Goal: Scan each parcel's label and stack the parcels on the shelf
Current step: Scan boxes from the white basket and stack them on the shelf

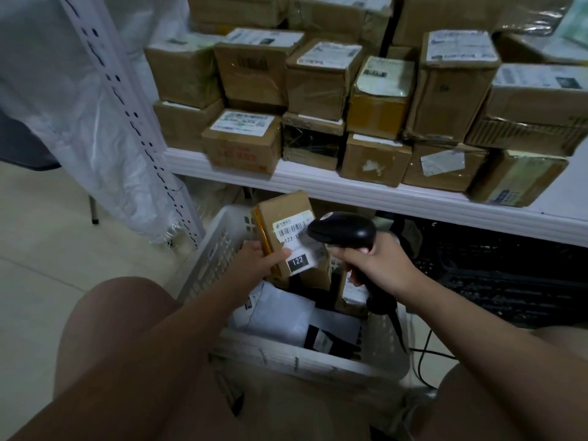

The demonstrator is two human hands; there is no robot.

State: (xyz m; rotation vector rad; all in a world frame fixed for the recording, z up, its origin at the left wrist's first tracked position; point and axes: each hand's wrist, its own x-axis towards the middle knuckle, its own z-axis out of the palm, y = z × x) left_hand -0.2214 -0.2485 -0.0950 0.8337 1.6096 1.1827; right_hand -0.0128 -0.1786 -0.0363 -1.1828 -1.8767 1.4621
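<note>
At frame centre our left grip point(257, 259) grasps a brown parcel point(286, 214) by its lower left edge, thumb across the front, and holds it upright over the white basket point(210, 259). Its label point(294, 232), with a barcode and the number 122, faces us. Our right grip point(378, 262) is wrapped round the handle of the black scanner point(343, 232), whose head sits just beside the label's right edge. Across the upper half of the frame, the white shelf point(350, 189) carries stacked boxes point(318, 81). A white mailer point(286, 316) lies in the basket below.
</note>
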